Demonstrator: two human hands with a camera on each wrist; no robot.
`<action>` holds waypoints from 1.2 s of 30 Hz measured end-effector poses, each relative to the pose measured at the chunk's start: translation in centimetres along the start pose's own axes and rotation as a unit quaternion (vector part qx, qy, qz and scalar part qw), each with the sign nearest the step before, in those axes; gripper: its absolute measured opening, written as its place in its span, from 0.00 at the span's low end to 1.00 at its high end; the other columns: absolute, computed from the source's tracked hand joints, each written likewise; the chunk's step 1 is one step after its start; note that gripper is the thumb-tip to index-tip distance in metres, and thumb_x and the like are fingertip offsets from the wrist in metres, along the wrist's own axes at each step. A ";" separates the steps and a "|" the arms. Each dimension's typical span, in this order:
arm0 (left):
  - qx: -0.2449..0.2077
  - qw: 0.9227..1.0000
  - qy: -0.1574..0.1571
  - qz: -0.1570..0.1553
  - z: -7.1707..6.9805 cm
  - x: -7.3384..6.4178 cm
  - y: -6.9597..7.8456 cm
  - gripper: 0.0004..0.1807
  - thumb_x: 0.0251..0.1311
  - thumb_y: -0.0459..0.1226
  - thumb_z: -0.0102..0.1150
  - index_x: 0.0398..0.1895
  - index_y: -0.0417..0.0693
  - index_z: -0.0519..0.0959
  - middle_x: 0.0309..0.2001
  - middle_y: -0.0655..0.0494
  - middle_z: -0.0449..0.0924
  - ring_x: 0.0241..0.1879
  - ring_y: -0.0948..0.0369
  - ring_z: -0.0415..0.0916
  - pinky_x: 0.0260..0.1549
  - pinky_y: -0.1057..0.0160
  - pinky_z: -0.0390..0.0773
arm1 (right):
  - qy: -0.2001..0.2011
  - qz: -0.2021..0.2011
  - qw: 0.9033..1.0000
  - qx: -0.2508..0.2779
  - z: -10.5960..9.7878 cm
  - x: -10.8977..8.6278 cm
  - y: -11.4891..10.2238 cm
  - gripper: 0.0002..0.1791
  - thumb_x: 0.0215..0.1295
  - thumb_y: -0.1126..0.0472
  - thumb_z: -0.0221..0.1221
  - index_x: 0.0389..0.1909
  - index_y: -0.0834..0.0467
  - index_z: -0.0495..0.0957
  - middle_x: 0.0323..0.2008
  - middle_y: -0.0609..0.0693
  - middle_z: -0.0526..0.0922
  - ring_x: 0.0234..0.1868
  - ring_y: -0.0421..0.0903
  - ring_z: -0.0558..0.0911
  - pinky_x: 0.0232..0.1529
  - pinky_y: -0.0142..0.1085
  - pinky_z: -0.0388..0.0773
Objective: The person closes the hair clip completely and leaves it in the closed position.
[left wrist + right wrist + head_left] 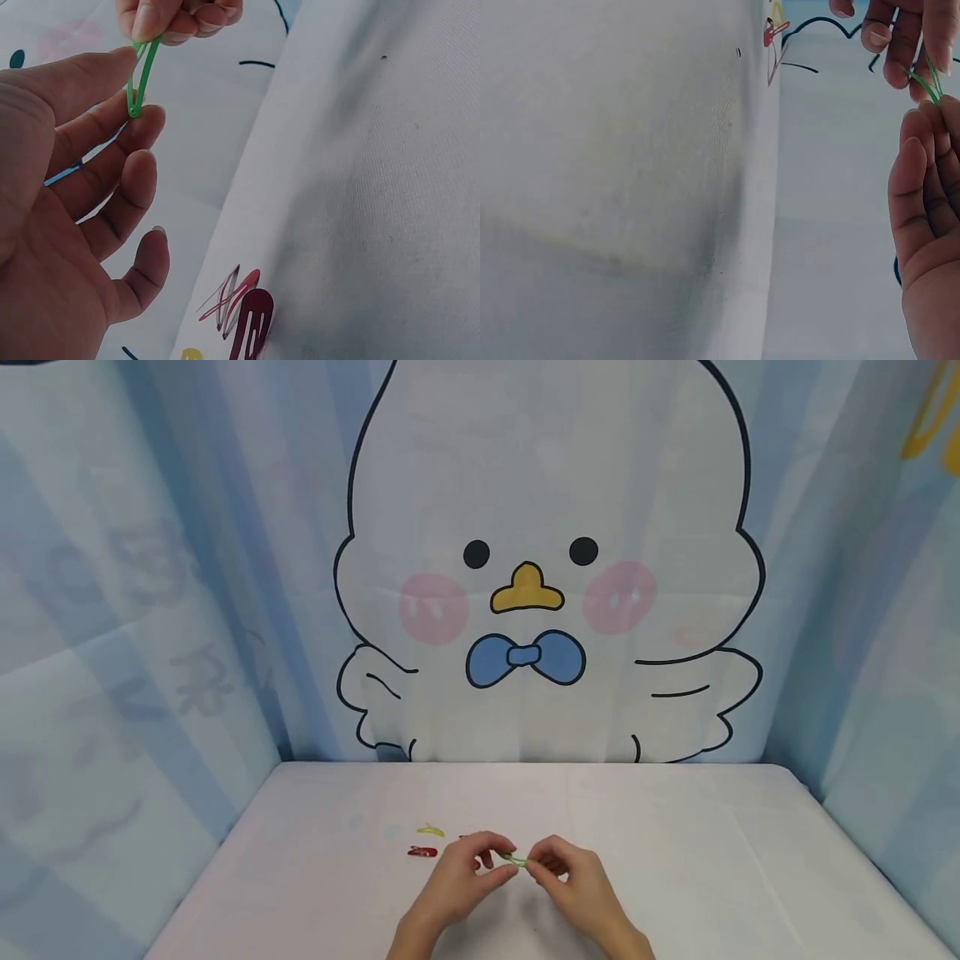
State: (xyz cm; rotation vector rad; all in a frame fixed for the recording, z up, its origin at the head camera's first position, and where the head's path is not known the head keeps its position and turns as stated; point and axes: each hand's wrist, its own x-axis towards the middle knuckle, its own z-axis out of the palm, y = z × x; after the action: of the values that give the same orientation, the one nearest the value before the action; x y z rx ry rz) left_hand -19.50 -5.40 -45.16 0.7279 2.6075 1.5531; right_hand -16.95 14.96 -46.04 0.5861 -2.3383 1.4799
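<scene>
Above surface (697, 835), green hair clip (147, 77) pinched: fingers of left hand (461, 880) at one end, fingers of right hand (582, 883) at other. Slim frame offers little hold; uneven pressure could twist it free, perhaps dropping it near dark red clip (257, 301).

On the surface (712, 860), hair clips (424, 852) lay nearer the left edge than the snap clip (148, 71) between left hand (461, 875) and right hand (579, 881); a curtain (540, 718) hung behind.

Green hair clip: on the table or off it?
Off the table: the left hand and right hand pinch the green hair clip above it.
</scene>
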 end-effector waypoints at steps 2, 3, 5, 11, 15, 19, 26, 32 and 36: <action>-0.011 1.000 0.001 -0.014 0.1 0.0 -0.1 0.10 0.63 0.40 0.69 0.45 0.48 0.85 0.37 0.67 0.81 0.34 0.66 0.73 0.37 0.62 0.72 | 0.000 0.000 1.000 0.009 -0.1 0.0 0.0 0.06 0.63 0.70 0.67 0.33 0.57 0.80 0.26 0.41 0.82 0.25 0.36 0.78 0.28 0.33 0.79; -0.020 1.000 0.001 -0.020 0.1 0.0 0.0 0.10 0.63 0.40 0.69 0.44 0.49 0.85 0.37 0.67 0.81 0.34 0.66 0.73 0.37 0.62 0.72 | 0.001 -0.002 1.000 0.012 -0.2 0.0 -0.1 0.06 0.62 0.70 0.67 0.33 0.57 0.80 0.26 0.41 0.82 0.25 0.36 0.78 0.28 0.33 0.79; -0.036 0.999 0.003 -0.027 0.1 0.0 0.0 0.08 0.63 0.40 0.68 0.43 0.49 0.85 0.36 0.66 0.81 0.34 0.65 0.73 0.37 0.62 0.72 | 0.008 -0.009 1.000 0.017 -0.3 0.2 -0.1 0.06 0.62 0.71 0.67 0.33 0.58 0.80 0.26 0.42 0.82 0.25 0.36 0.78 0.28 0.33 0.79; -0.074 0.997 0.017 -0.029 0.4 0.0 0.3 0.05 0.64 0.38 0.68 0.40 0.49 0.85 0.34 0.64 0.81 0.34 0.63 0.73 0.36 0.64 0.73 | 0.030 -0.013 0.999 0.025 -0.5 0.3 -0.2 0.07 0.60 0.72 0.67 0.32 0.59 0.80 0.26 0.42 0.82 0.25 0.37 0.78 0.27 0.34 0.78; -0.091 0.995 0.030 -0.042 0.6 0.0 0.4 0.04 0.63 0.38 0.68 0.38 0.48 0.85 0.33 0.63 0.81 0.34 0.61 0.74 0.37 0.63 0.74 | 0.034 -0.007 0.999 0.032 -0.5 0.3 -0.4 0.06 0.60 0.71 0.68 0.32 0.60 0.81 0.26 0.42 0.81 0.24 0.37 0.77 0.27 0.33 0.78; -0.107 0.992 0.037 -0.046 0.8 0.1 0.4 0.04 0.63 0.37 0.68 0.37 0.47 0.84 0.33 0.61 0.82 0.34 0.60 0.75 0.37 0.64 0.74 | 0.041 -0.009 0.999 0.034 -0.4 0.3 -0.4 0.07 0.59 0.73 0.68 0.32 0.59 0.81 0.25 0.41 0.81 0.23 0.37 0.77 0.26 0.33 0.77; -0.114 0.992 0.045 -0.040 0.8 0.1 0.6 0.05 0.62 0.36 0.69 0.37 0.43 0.84 0.32 0.60 0.82 0.33 0.61 0.75 0.35 0.65 0.75 | 0.042 -0.002 0.998 0.050 -0.4 0.2 -0.5 0.07 0.58 0.74 0.68 0.32 0.61 0.80 0.25 0.42 0.81 0.23 0.37 0.77 0.25 0.33 0.77; -0.113 0.992 0.052 -0.030 0.8 0.1 0.8 0.04 0.61 0.33 0.69 0.36 0.42 0.84 0.30 0.60 0.81 0.31 0.62 0.74 0.33 0.65 0.74 | 0.044 0.006 0.998 0.052 -0.3 0.2 -0.5 0.07 0.60 0.72 0.68 0.31 0.59 0.80 0.25 0.42 0.81 0.23 0.37 0.77 0.25 0.33 0.77; -0.110 0.992 0.055 -0.031 0.7 0.1 0.8 0.03 0.60 0.32 0.68 0.35 0.42 0.84 0.29 0.60 0.81 0.30 0.62 0.74 0.32 0.65 0.74 | 0.041 0.006 0.998 0.052 -0.2 0.2 -0.5 0.07 0.60 0.72 0.68 0.31 0.58 0.80 0.25 0.42 0.80 0.23 0.37 0.76 0.25 0.33 0.76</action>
State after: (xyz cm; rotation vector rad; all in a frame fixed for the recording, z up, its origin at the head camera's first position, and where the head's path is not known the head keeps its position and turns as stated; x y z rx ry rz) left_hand -19.09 -4.42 -44.82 0.5541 2.4472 1.8727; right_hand -16.90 14.94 -45.44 0.5267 -2.2178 1.6067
